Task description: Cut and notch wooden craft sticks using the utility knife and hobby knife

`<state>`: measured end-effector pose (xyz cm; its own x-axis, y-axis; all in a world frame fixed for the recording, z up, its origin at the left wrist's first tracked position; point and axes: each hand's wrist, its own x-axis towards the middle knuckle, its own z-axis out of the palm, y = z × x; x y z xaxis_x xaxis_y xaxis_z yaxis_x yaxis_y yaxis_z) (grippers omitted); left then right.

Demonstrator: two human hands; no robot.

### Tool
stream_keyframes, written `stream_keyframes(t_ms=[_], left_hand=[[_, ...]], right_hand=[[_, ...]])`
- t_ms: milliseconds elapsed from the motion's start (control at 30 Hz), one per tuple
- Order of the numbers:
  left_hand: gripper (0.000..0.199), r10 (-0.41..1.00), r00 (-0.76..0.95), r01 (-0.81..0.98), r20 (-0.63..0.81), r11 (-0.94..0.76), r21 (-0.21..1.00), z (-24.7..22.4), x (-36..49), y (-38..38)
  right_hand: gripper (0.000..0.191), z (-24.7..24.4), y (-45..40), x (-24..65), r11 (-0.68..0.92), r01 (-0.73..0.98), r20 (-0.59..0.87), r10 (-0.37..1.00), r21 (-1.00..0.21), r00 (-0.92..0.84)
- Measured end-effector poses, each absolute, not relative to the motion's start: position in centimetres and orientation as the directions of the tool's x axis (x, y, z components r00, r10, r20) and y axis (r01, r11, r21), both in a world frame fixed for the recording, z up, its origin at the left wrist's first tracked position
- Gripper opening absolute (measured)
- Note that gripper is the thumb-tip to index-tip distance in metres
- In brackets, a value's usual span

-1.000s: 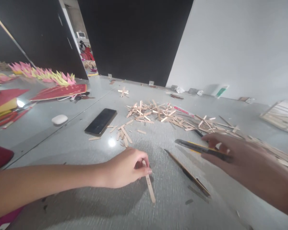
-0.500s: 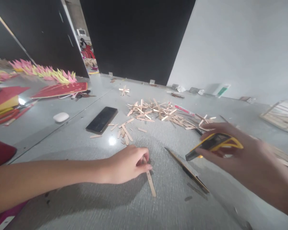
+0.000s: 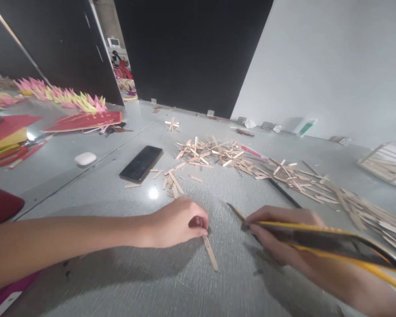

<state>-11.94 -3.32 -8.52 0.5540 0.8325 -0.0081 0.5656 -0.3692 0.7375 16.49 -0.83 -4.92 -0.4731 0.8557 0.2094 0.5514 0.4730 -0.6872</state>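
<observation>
My left hand rests on the grey tabletop with thumb and fingers pinched on the upper end of a flat craft stick. That stick has a small slot cut near the fingertips, and its rounded end points toward me. My right hand is closed around a yellow-and-black utility knife, which is blurred. Its fingertips are at a slim pointed knife lying on the table; they hide most of its handle, and I cannot tell whether they grip it.
A heap of craft sticks lies ahead, trailing right into thin wooden strips. Left of it are a phone and a white case. Scissors and pink-yellow paper spikes are farther left. A black panel stands behind.
My right hand has moved left and down to the slim knife, and the utility knife now lies back along the hand. My left hand keeps its pinch, its fingers slightly shifted on the stick.
</observation>
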Motion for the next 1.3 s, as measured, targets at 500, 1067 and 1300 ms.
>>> stream_keyframes(t_ms=[500,1067,1300], left_hand=[[0.009,0.786,0.608,0.485,0.112,-0.480,0.731,-9.2,-10.9,-3.1],[0.015,0.774,0.624,0.532,0.110,-0.523,0.666,-9.3,-10.8,-3.3],[0.030,0.754,0.630,0.589,0.186,-0.620,0.518,-9.8,-11.1,-3.7]], right_hand=[[0.020,-8.4,-4.2,13.4,0.455,0.406,0.092,0.748,-0.792,-0.658],[0.026,-8.0,-4.6,13.0,0.477,0.464,0.071,0.750,-0.747,-0.657],[0.024,-8.4,-4.8,12.8,0.557,0.445,0.176,0.740,-0.702,-0.649]])
